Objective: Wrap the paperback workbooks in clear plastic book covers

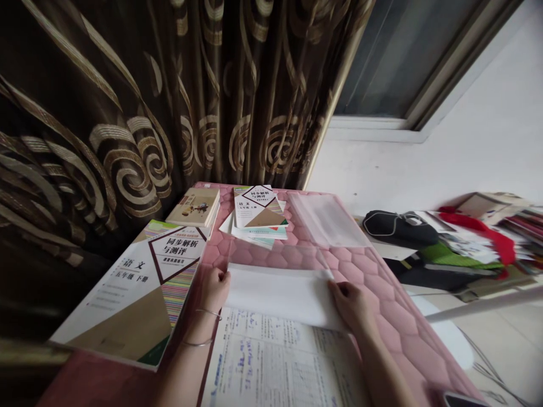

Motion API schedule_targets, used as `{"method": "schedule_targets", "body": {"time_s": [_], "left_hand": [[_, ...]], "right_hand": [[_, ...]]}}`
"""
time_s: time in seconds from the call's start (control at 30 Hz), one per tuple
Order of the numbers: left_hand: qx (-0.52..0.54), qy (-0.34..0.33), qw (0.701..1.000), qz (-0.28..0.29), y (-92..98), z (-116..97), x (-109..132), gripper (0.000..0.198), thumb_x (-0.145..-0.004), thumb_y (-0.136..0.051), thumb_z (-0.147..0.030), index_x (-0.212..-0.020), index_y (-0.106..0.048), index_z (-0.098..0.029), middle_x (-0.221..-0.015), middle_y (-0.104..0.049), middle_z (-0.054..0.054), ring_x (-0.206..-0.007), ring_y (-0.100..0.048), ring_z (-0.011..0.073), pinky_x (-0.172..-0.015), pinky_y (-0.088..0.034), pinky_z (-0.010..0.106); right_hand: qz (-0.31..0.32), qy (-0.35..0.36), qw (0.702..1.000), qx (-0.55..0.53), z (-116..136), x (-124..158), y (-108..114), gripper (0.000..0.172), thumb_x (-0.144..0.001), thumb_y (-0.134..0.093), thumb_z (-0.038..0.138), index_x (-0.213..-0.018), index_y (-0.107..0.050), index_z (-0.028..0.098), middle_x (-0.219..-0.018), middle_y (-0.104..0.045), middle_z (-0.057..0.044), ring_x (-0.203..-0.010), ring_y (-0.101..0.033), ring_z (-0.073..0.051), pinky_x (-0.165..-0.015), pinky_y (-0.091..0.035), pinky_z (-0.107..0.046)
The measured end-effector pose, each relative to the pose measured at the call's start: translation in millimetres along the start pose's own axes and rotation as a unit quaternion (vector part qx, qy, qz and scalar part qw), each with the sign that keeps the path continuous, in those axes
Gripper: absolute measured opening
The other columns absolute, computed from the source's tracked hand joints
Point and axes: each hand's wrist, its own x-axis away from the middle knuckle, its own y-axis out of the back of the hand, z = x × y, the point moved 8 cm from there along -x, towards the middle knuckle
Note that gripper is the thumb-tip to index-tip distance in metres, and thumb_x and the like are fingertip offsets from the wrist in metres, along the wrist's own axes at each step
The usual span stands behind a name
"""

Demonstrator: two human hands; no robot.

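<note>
My left hand [215, 291] pinches the left edge of a clear plastic book cover [278, 291], which has a whitish band across it. At the cover's right edge, my right hand [351, 305] has its thumb and fingers closed on it. Below the cover lies a workbook [280, 362], showing a printed page with blue handwriting. The cover overlaps the top of this page; whether the page is tucked inside it I cannot tell. Beside my left forearm rests a stack of workbooks [131, 299] with a white and brown front.
The table has a pink padded-pattern cloth [382, 288]. At its back are small books [195, 206], another workbook pile [259, 208] and more translucent covers [326, 220]. A phone [460, 400] lies at the lower right. A cluttered surface with a black case [399, 227] stands right; a curtain [237, 113] hangs behind.
</note>
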Motion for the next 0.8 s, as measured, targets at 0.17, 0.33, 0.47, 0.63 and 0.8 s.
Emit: {"method": "schedule_targets", "body": {"time_s": [0.17, 0.33, 0.47, 0.63, 0.8], "left_hand": [[-0.067, -0.023, 0.997, -0.019, 2.5, -5, 4, 0.025, -0.078, -0.053, -0.025, -0.057, -0.04, -0.022, -0.057, -0.052, -0.001, -0.062, -0.054, 0.0157, -0.057, -0.032, 0.026], [-0.073, -0.022, 0.996, -0.053, 1.0, -10, 10, 0.026, -0.084, -0.053, -0.022, -0.063, -0.037, -0.023, -0.059, -0.05, -0.002, -0.06, -0.052, 0.0156, -0.057, -0.029, 0.026], [-0.043, -0.043, 0.994, -0.096, 7.1, -20, 17, 0.028, -0.086, -0.052, -0.019, -0.064, -0.036, -0.023, -0.059, -0.049, -0.003, -0.059, -0.05, 0.0148, -0.057, -0.028, 0.026], [-0.045, -0.049, 0.992, -0.111, 12.4, -27, 21, 0.032, -0.083, -0.056, -0.016, -0.062, -0.034, -0.024, -0.06, -0.048, -0.002, -0.062, -0.051, 0.0152, -0.058, -0.03, 0.026], [-0.064, -0.026, 0.993, -0.092, 4.7, -19, 15, 0.03, -0.086, -0.055, -0.016, -0.064, -0.035, -0.024, -0.06, -0.049, -0.002, -0.061, -0.052, 0.0153, -0.058, -0.031, 0.026]], "right_hand": [[0.001, -0.003, 1.0, -0.01, 2, 0, 1, 0.034, -0.075, -0.047, 0.05, -0.066, -0.062, 0.02, -0.07, -0.07, -0.01, -0.071, -0.064, -0.026, -0.06, -0.044, -0.03], [-0.005, -0.023, 0.998, -0.052, 5, 3, 10, 0.035, -0.07, -0.05, 0.052, -0.063, -0.062, 0.02, -0.061, -0.066, -0.007, -0.067, -0.062, -0.023, -0.056, -0.041, -0.028], [-0.045, -0.019, 0.992, -0.119, 6, 6, 20, 0.041, -0.067, -0.053, 0.057, -0.065, -0.065, 0.017, -0.061, -0.065, -0.006, -0.065, -0.06, -0.022, -0.054, -0.041, -0.027], [-0.026, -0.026, 0.993, -0.11, 10, 7, 16, 0.039, -0.062, -0.056, 0.055, -0.06, -0.066, 0.017, -0.058, -0.065, -0.007, -0.066, -0.061, -0.024, -0.053, -0.04, -0.027], [-0.011, -0.012, 0.999, -0.051, 10, 3, 10, 0.037, -0.069, -0.052, 0.052, -0.061, -0.065, 0.018, -0.06, -0.066, -0.007, -0.066, -0.062, -0.024, -0.055, -0.041, -0.028]]}}
